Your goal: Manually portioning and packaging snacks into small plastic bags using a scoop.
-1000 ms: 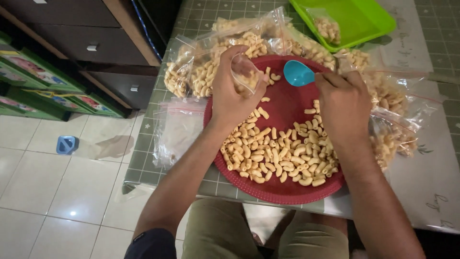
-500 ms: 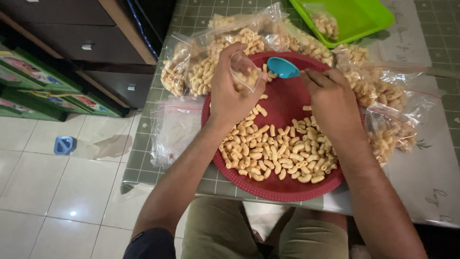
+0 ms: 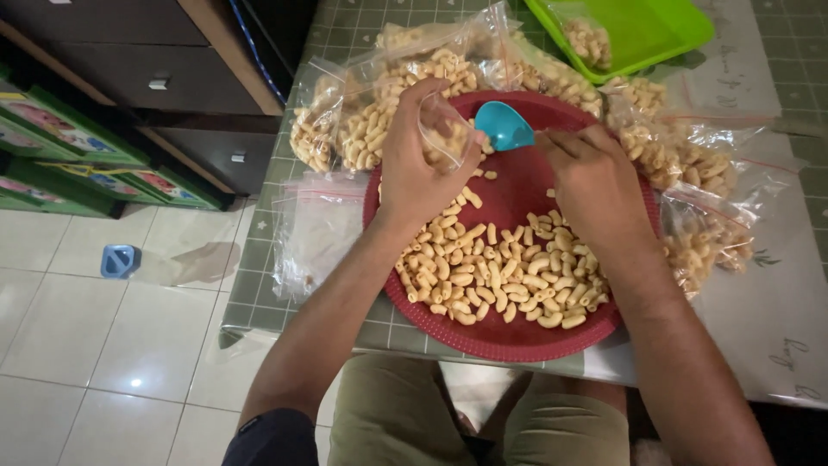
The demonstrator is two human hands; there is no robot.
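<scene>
A small clear plastic bag with some macaroni in it is held open in the left hand above the far rim of the red tray; behind it, filled clear bags of macaroni lie heaped on the table, each with a thin red seal strip; more filled bags lie right of the tray; a flat stack of empty clear bags lies left of it; one small filled bag sits in the green tray; green boxes with colourful printed fronts stand on the floor, far left.
</scene>
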